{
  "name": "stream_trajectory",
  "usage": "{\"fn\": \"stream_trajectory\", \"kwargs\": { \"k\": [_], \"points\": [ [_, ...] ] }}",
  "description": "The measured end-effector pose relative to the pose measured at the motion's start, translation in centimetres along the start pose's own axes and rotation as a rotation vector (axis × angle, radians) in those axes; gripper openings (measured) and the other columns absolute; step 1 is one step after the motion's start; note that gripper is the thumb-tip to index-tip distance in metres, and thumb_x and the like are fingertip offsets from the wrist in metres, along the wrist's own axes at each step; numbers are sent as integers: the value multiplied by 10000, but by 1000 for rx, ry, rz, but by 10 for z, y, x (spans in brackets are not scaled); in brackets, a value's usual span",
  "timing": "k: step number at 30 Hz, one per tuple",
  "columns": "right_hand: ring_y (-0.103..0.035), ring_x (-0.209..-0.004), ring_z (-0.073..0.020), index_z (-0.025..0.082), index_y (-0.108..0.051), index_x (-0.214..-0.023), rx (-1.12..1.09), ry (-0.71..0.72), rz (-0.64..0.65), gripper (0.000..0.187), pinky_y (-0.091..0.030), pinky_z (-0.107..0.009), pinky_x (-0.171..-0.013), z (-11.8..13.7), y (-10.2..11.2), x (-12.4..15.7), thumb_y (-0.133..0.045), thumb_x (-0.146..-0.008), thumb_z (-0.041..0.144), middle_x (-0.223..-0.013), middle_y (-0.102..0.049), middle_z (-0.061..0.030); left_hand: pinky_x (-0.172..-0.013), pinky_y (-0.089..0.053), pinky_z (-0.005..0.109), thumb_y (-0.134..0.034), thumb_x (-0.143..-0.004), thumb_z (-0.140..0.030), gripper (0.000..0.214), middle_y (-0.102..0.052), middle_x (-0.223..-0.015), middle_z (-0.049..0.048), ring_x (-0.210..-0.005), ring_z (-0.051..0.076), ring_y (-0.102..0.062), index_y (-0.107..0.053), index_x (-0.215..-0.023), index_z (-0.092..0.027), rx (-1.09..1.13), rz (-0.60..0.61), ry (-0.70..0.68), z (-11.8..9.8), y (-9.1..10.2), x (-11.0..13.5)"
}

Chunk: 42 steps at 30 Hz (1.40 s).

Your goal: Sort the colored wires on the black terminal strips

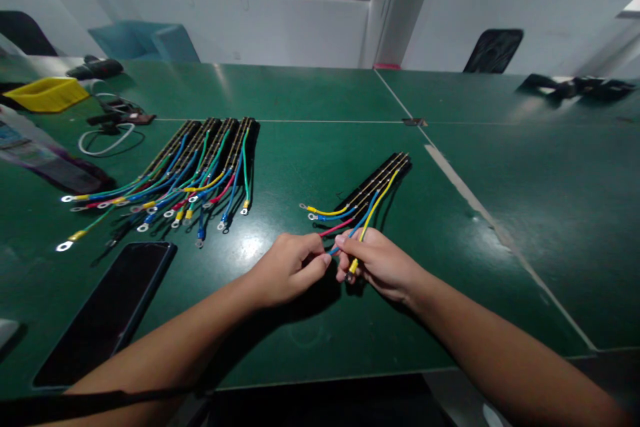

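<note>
Far off to the left of our fingers, a yellow tray [47, 93] sits on the green table [310, 100]; we cannot tell what lies in it. Behind it, against the wall, stands a blue bin [145, 40] whose inside is hidden from us. Our left hand [293, 267] is curled tight, its fingers [320, 265] pinched narrow on the near ends of the red and blue wires [345, 227]. Just beside it, almost touching, our right hand [380, 263] is closed too, its fingers [343, 240] gripping the yellow wire [380, 200], whose yellow-sleeved terminal pokes out below the fingertips. These wires run away from the fingertips into the wire harness [385, 173], which lies flat on the table just beyond both hands. Well to the left of the left fingers, a row of finished harnesses [200, 167] fans out, and a dark phone [113, 307] lies nearer us on that side.
</note>
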State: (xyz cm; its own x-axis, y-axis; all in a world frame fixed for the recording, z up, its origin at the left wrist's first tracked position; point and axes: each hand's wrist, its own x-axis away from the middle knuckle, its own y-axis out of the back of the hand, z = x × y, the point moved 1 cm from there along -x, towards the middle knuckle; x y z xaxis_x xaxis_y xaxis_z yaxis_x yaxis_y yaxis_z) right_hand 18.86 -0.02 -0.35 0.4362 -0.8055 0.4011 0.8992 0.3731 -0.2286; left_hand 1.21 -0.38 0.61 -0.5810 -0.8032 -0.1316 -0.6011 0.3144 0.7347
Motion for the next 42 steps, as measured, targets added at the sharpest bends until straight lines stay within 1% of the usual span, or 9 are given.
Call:
{"fn": "stream_trajectory", "kwargs": {
  "k": [3, 9, 14, 18, 23, 29, 34, 38, 42],
  "points": [
    [-557, -428, -86, 126, -556, -608, -34, 13, 7, 385, -400, -177, -423, 0, 0, 0, -613, -792, 459, -476, -584, -13, -510, -248, 204, -453, -899, -292, 245, -470, -539, -47, -491, 74, -421, -544, -723, -149, -6, -13, -1, 0, 0, 1],
    [-464, -322, -50, 155, -510, -691, -25, 39, -27, 314, -253, -151, -338, 1, 0, 2, -604, -819, 426, -406, -407, 99, -535, -292, 206, -356, -949, -272, 302, -532, -560, -33, -503, 75, -470, -522, -728, -150, 43, 83, 6, -5, 2, 0],
    [-483, -335, -60, 152, -525, -731, 65, 28, -59, 283, -247, -146, -335, 2, -1, 2, -580, -832, 410, -412, -423, 89, -504, -253, 204, -458, -891, -282, 244, -462, -525, -50, -489, 69, -413, -538, -705, -147, 17, -35, 15, -3, 1, 0],
    [-498, -350, -66, 151, -529, -730, 75, 40, -69, 289, -247, -148, -332, 2, -1, 2, -577, -829, 418, -429, -434, 83, -460, -273, 179, -488, -872, -343, 264, -461, -514, -54, -466, 66, -431, -529, -702, -146, 172, 0, 123, -1, 0, 2],
    [-489, -351, -65, 152, -533, -729, 47, 42, -62, 273, -244, -151, -344, 1, -2, 1, -581, -829, 402, -411, -446, 79, -435, -380, 174, -413, -900, -367, 304, -580, -595, -9, -464, 88, -545, -562, -763, -140, 423, 111, 285, -1, -2, 3],
    [-503, -359, -70, 156, -537, -735, 57, 46, -105, 261, -256, -149, -343, 2, -4, 0, -594, -817, 397, -411, -481, 68, -444, -307, 164, -488, -859, -331, 266, -491, -495, -42, -453, 72, -464, -510, -668, -147, 226, 55, 180, -2, 0, 0],
    [-489, -350, -75, 154, -546, -751, 54, 38, -117, 259, -281, -153, -349, 1, -5, -1, -608, -801, 400, -396, -495, 60, -463, -260, 170, -519, -831, -288, 212, -464, -521, -52, -478, 62, -405, -530, -679, -141, 118, -4, 102, -2, 0, 0],
    [-487, -341, -72, 147, -553, -750, 53, 37, -146, 276, -281, -151, -338, 1, -5, -1, -595, -810, 413, -396, -487, 61, -462, -266, 172, -519, -838, -316, 245, -479, -515, -43, -483, 67, -423, -560, -677, -135, 150, -6, 144, -2, 0, 0],
    [-516, -347, -78, 146, -548, -748, 75, 18, -174, 261, -259, -142, -320, 1, -5, -1, -590, -820, 394, -399, -469, 69, -438, -312, 164, -526, -842, -356, 251, -530, -523, -34, -454, 72, -477, -562, -734, -132, 301, 26, 251, -2, -1, 0]
  ]
}}
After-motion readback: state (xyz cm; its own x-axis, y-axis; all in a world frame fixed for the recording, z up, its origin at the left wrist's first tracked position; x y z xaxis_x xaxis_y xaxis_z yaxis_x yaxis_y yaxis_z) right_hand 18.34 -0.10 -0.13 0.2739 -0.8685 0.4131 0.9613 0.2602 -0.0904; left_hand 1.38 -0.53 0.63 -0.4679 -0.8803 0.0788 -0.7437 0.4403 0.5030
